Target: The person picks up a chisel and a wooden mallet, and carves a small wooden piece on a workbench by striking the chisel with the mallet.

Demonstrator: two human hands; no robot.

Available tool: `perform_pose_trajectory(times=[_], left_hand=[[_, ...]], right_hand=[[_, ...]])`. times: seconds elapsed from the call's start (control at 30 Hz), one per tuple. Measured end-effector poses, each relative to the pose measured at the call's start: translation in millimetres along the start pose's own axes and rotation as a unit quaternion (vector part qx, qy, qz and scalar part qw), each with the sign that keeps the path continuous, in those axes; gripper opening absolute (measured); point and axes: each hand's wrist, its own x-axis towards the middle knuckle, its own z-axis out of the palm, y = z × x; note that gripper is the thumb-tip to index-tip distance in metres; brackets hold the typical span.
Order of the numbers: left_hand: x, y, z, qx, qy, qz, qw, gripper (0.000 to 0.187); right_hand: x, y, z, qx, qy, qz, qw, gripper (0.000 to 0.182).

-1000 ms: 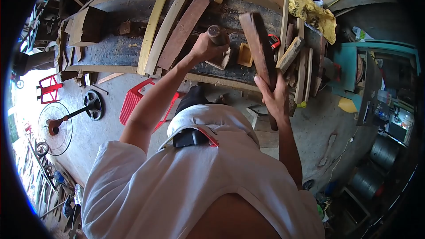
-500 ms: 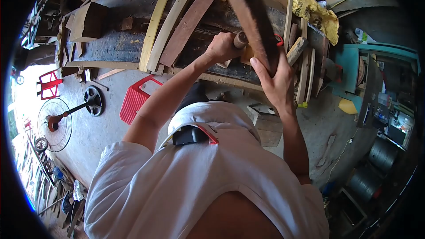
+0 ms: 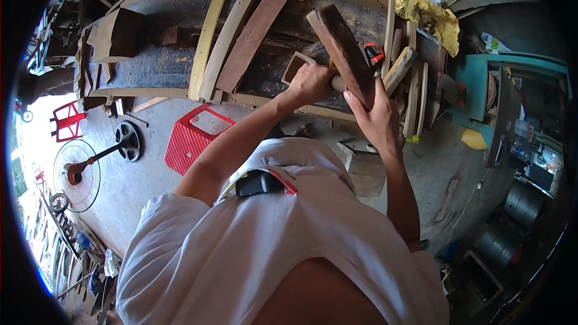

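Observation:
My right hand (image 3: 378, 121) is closed around the lower end of a thick brown wooden board (image 3: 344, 48), which tilts up and to the left over the workbench (image 3: 162, 75). My left hand (image 3: 312, 82) is wrapped round a stout round wooden handle (image 3: 339, 84); what it belongs to is mostly hidden by the hand and board. Just beyond the left hand lies a small wooden piece with a pale edge (image 3: 296, 65). Behind the board, near my right fingers, sits a red and black tape measure (image 3: 374, 54).
Several wood strips, including a yellow one (image 3: 211, 36) and a reddish one (image 3: 253, 41), lie across the bench. A wooden block (image 3: 118, 36) stands at left, a yellow bag (image 3: 424, 12) at right. On the floor are a red plastic stool (image 3: 195, 138) and a fan (image 3: 77, 174).
The board has come down and is less raised, uncovering the tape measure behind it. My left hand has moved slightly down and right with the handle, and its round end now points right.

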Motion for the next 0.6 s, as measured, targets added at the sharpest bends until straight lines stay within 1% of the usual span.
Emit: perform_pose_trajectory(times=[0.07, 0.1, 0.13, 0.2, 0.23, 0.27, 0.3, 0.33, 0.4, 0.47, 0.53, 0.57, 0.6], left_hand=[[-5, -6, -2, -0.043, 0.014, 0.029, 0.999, 0.029], [-5, -6, -13, -0.056, 0.033, 0.016, 0.998, 0.034], [-3, -16, -21, -0.079, 0.027, -0.013, 0.996, 0.04], [-1, -39, -33, -0.129, -0.001, -0.163, 0.978, 0.03], [-6, -50, -38, -0.202, 0.022, -0.131, 0.97, 0.026], [-7, -62, -42, -0.272, 0.047, -0.098, 0.956, 0.022], [-7, -69, -46, -0.303, 0.057, -0.046, 0.95, 0.019], [-5, -75, -47, -0.294, 0.054, -0.041, 0.954, 0.019], [-10, -70, -50, -0.338, 0.031, -0.064, 0.939, 0.021], [-10, -73, -39, -0.342, 0.019, -0.05, 0.938, 0.02], [-11, -72, -25, -0.305, 0.011, -0.055, 0.951, 0.02], [-11, -63, -26, -0.264, 0.017, -0.059, 0.963, 0.024], [-12, -56, -23, -0.264, 0.044, -0.052, 0.962, 0.025]], right_hand=[[-9, 8, -1, 0.11, 0.02, 0.004, 0.994, 0.054], [-12, 8, 0, 0.15, 0.065, -0.021, 0.986, 0.052], [-16, 11, 0, 0.15, 0.072, -0.016, 0.986, 0.052], [-22, 20, 3, 0.207, 0.076, 0.057, 0.974, 0.05], [-23, 25, 3, 0.202, 0.058, 0.091, 0.974, 0.051], [-25, 30, 6, 0.207, 0.068, 0.092, 0.972, 0.051], [-29, 34, 10, 0.214, 0.066, 0.1, 0.969, 0.05], [-32, 36, 13, 0.222, 0.061, 0.107, 0.967, 0.05], [-36, 38, 18, 0.233, 0.049, 0.117, 0.964, 0.049], [-37, 37, 20, 0.204, 0.036, 0.092, 0.974, 0.049], [-34, 28, 13, 0.2, 0.022, 0.103, 0.974, 0.05], [-32, 22, 10, 0.209, 0.024, 0.089, 0.974, 0.051], [-28, 12, 5, 0.22, 0.025, 0.075, 0.972, 0.051]])
